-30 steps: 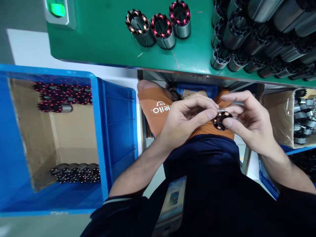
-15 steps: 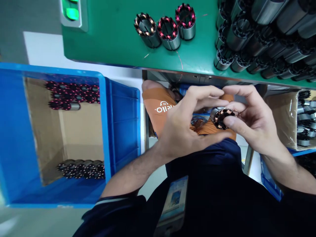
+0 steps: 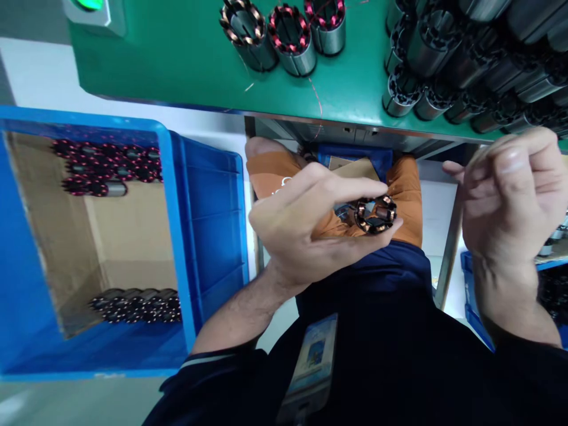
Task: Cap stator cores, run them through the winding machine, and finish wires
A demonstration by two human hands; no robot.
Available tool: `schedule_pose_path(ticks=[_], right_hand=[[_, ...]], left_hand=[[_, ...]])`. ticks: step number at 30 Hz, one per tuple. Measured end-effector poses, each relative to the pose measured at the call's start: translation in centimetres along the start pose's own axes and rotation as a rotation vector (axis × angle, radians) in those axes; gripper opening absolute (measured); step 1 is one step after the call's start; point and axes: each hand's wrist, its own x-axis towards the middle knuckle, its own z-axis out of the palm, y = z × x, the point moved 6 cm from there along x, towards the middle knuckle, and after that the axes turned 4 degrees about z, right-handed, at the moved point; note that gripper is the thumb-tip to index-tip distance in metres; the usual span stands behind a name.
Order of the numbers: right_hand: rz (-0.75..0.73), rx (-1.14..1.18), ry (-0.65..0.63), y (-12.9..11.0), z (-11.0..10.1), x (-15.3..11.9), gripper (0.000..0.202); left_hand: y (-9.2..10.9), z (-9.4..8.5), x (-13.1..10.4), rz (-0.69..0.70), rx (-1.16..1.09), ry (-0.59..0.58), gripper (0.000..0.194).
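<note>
My left hand [image 3: 310, 225] grips a copper-wound stator [image 3: 376, 215] between thumb and fingers above my lap, its ring of windings facing up. Off to the right, my right hand [image 3: 510, 195] is raised near the bench edge, thumb pressed toward the curled fingers; anything pinched there is too small to make out. On the green bench [image 3: 168, 65] stand one copper-wound stator [image 3: 248, 35] and two with red wire, a red one [image 3: 293, 41] in the middle. A loose strand of red wire [image 3: 316, 97] hangs over the bench edge.
Rows of dark unwound stators [image 3: 402, 92] fill the bench's right side. At the left, a blue crate [image 3: 175, 236] holds red-wound stators [image 3: 110, 165] and copper-wound ones [image 3: 137, 306] on cardboard. Another blue crate [image 3: 473, 296] is partly visible at the right. A badge [image 3: 313, 361] hangs from my shirt.
My right hand has let go of the stator and moved away to the right and up. The stator stays in my left hand, turned more face up. The view has shifted slightly.
</note>
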Motion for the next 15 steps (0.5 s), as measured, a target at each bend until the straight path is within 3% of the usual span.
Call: schedule_pose_path(ticks=[2,4,6,9,13,15], right_hand=[[-0.012,-0.030,-0.062,0.2,0.8,-0.8,0.012],[-0.044,-0.064,-0.200,0.3,2.3,-1.8,0.028],[-0.094,-0.076,-0.262,0.4,3.1,-2.6,0.023],[-0.149,-0.105,-0.232,0.3,2.9,-2.6,0.004],[-0.137,-0.165,-0.187,0.0,1.7,-1.7,0.012],[-0.135,-0.168,-0.171,-0.3,1.7,-1.5,0.014]], left_hand=[[0.6,-0.4,0.0,0.071,0.105,0.056,0.045],[1.3,-0.4,-0.1,0.154,0.154,0.060,0.041],[1.7,-0.3,0.0,0.192,0.157,0.038,0.041],[1.7,-0.1,0.2,0.197,0.173,0.024,0.049],[0.9,0.7,0.5,0.087,0.200,-0.046,0.057],[1.3,1.2,0.6,0.115,0.204,-0.079,0.050]])
